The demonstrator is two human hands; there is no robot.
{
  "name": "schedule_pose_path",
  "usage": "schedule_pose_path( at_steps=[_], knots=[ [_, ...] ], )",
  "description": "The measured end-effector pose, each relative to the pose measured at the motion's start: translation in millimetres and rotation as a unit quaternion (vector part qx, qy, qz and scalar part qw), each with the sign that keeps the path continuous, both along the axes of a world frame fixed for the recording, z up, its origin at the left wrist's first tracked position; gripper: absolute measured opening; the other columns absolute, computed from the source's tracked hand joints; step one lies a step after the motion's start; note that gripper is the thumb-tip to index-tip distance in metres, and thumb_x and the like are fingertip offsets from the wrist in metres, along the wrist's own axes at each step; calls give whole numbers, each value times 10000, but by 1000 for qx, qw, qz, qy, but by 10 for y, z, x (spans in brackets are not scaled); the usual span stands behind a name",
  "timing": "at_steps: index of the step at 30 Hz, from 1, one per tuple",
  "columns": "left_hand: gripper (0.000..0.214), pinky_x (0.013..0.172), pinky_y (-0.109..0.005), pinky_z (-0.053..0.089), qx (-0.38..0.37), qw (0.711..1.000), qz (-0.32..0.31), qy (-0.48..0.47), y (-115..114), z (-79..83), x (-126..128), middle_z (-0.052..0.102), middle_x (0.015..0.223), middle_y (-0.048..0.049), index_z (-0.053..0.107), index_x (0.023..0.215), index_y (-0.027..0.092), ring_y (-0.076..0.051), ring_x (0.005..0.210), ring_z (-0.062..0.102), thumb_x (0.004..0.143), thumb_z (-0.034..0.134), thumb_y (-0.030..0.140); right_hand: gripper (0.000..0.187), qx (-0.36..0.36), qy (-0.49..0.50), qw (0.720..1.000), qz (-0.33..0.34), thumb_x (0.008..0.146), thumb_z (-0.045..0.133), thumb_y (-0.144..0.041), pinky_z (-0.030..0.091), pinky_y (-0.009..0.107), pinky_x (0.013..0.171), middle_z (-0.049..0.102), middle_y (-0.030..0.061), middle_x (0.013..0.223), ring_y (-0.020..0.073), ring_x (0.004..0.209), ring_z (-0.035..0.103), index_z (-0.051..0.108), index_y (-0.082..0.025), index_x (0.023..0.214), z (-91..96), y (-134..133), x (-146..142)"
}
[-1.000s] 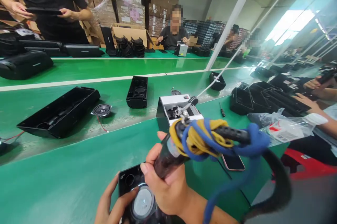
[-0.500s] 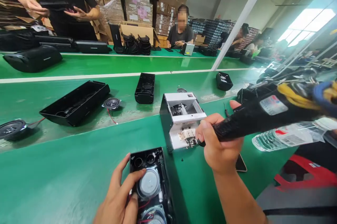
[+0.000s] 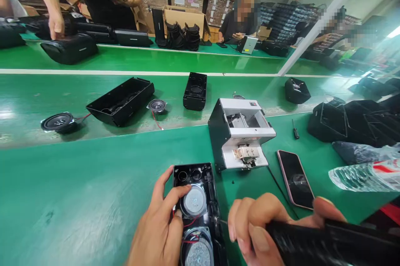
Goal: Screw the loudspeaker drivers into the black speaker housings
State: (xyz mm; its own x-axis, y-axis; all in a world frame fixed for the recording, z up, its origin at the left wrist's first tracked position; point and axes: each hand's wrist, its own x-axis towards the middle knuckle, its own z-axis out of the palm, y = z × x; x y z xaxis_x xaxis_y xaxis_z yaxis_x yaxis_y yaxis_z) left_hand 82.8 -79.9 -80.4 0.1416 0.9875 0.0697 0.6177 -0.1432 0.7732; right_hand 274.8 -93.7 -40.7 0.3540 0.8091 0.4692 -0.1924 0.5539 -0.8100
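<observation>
In front of me lies a black speaker housing point(image 3: 215, 199) with two round speaker drivers and red wires inside. My left hand point(image 3: 161, 220) holds its left side, one fingertip resting on the upper speaker driver point(image 3: 194, 200). The lower speaker driver point(image 3: 198, 249) is partly cut off by the frame edge. My right hand point(image 3: 256, 224) is closed round a black electric screwdriver point(image 3: 331, 241). Its thin bit points left, to the right inner edge of the housing between the drivers; whether the tip touches a screw I cannot tell. Beyond stands a white and black screw feeder point(image 3: 243, 133).
A phone point(image 3: 295, 178), a small screwdriver point(image 3: 295, 132) and a plastic water bottle point(image 3: 365, 176) lie to the right. Further off are an open black housing point(image 3: 121, 101), a loose driver point(image 3: 59, 122) and another housing point(image 3: 195, 91). Co-workers are across the green bench.
My right hand has brought the electric screwdriver from the screw feeder down to the housing's right side. My left hand keeps its hold. The view has shifted; a co-worker's hand now touches a black speaker.
</observation>
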Motion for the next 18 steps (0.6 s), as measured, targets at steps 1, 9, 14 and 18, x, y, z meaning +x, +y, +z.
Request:
schedule_pose_path(
  at_steps=[1, 9, 14, 18],
  knots=[
    [491, 980, -414, 715, -3, 1000, -1, -2, -2, 4, 0, 381, 1847, -31, 753, 1375, 331, -335, 1566, 611, 1138, 334, 235, 707, -2, 8, 1000, -9, 1091, 701, -154, 523, 317, 478, 606, -103, 747, 151, 473, 535, 389, -573, 1566, -50, 14, -36],
    [465, 1006, -520, 723, -17, 1000, -3, -13, -15, 49, 23, 366, 1852, -45, 736, 1384, 340, -384, 1563, 610, 1125, 362, 243, 608, 1, -3, 1000, -5, 1121, 658, -182, 520, 302, 525, 589, -104, 778, 128, 519, 525, 380, -481, 1570, -129, 79, -99],
    [459, 982, -515, 732, -6, 1000, -5, -17, -22, 40, 20, 377, 1845, -64, 739, 1385, 330, -403, 1571, 600, 1124, 370, 246, 665, 3, -8, 1000, 11, 1113, 643, -144, 530, 336, 562, 606, -89, 813, 142, 565, 573, 344, -483, 1601, -213, 39, -83],
    [465, 967, -505, 731, -11, 1000, -11, -13, -22, 42, 15, 360, 1848, -51, 725, 1390, 351, -373, 1498, 671, 1134, 349, 257, 663, 14, -16, 1000, 16, 1110, 636, -128, 530, 335, 555, 602, -87, 823, 140, 564, 572, 336, -469, 1593, -256, 47, -95]
  ],
)
